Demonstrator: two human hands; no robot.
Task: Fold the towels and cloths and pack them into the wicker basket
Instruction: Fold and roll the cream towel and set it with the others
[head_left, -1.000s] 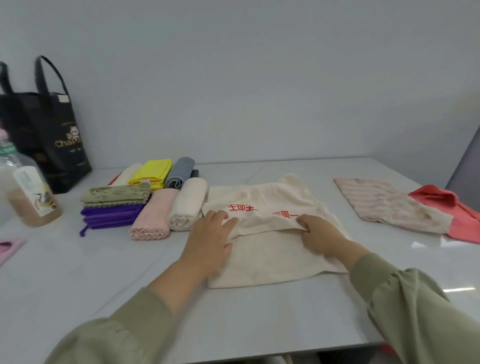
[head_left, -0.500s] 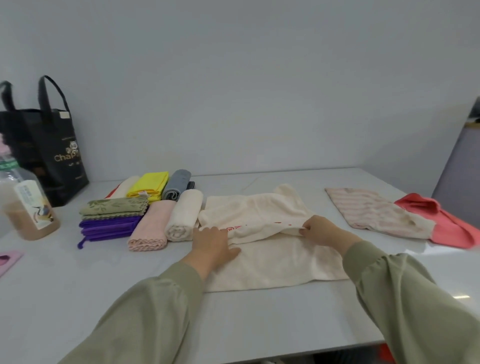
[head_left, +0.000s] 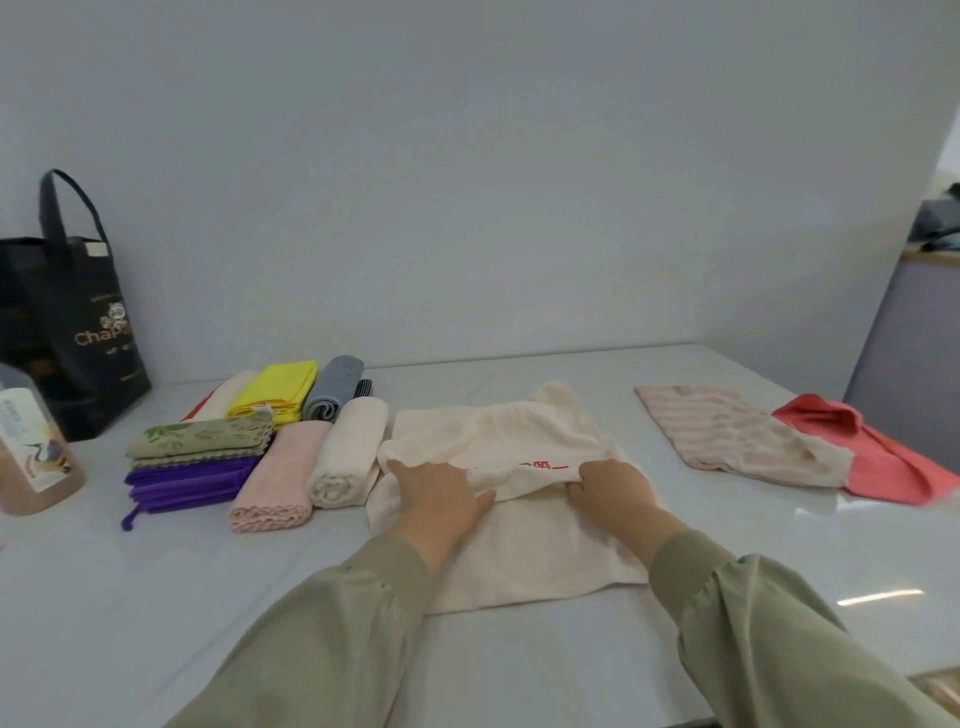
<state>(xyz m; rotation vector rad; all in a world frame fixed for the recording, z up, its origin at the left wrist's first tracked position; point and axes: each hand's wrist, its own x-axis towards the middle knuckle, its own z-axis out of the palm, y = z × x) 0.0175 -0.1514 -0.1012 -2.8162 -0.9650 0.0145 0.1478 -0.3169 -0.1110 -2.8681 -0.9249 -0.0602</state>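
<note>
A cream towel (head_left: 519, 551) with red lettering lies on the white table (head_left: 156, 597) in front of me, its far half doubled over toward me. My left hand (head_left: 441, 493) rests flat on the left end of that fold. My right hand (head_left: 615, 488) pinches the fold's edge at its right end, fingers curled under the cloth. To the right lie a striped beige towel (head_left: 727, 436) and a coral cloth (head_left: 883, 462), both unfolded. No wicker basket is in view.
Left of the towel sit finished pieces: a rolled cream towel (head_left: 348, 462), a pink one (head_left: 283, 480), purple cloths (head_left: 187, 483) under a green patterned cloth (head_left: 202, 441), yellow (head_left: 278, 387) and grey (head_left: 335, 387) ones behind. A black bag (head_left: 78, 332) and a bottle (head_left: 31, 452) stand far left.
The doubled-over part of the cream towel has come nearer to me, so the red lettering now sits at the fold's edge. Both hands stayed on the fold; the view tilted up.
</note>
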